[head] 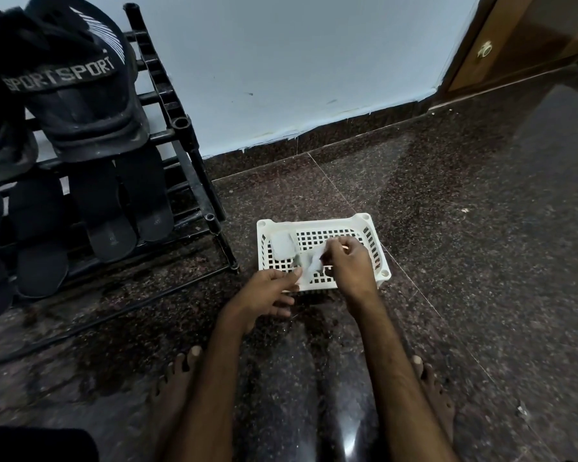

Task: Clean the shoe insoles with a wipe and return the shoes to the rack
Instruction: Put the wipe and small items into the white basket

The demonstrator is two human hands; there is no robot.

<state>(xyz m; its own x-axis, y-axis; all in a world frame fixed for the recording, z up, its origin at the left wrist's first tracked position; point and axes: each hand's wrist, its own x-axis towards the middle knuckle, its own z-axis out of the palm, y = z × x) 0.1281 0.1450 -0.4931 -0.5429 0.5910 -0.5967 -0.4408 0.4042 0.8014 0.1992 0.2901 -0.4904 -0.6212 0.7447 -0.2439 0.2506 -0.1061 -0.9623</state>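
A white wipe [311, 265] is stretched over the white perforated basket [374, 235] on the floor. My left hand [267, 291] pinches its lower left edge and my right hand [351, 261] pinches its upper right part. A pale wipe packet [282, 245] lies in the basket's left corner. On the black shoe rack [181, 141] at the left stand black sport shoes [80, 91] on the upper shelf and black sandals [111, 211] on the lower one.
A pale wall meets the dark granite floor behind the basket. A wooden door [514, 41] stands at the back right. My bare feet [177, 378] rest on the floor on either side of my forearms. A dark object [37, 445] lies at the bottom left.
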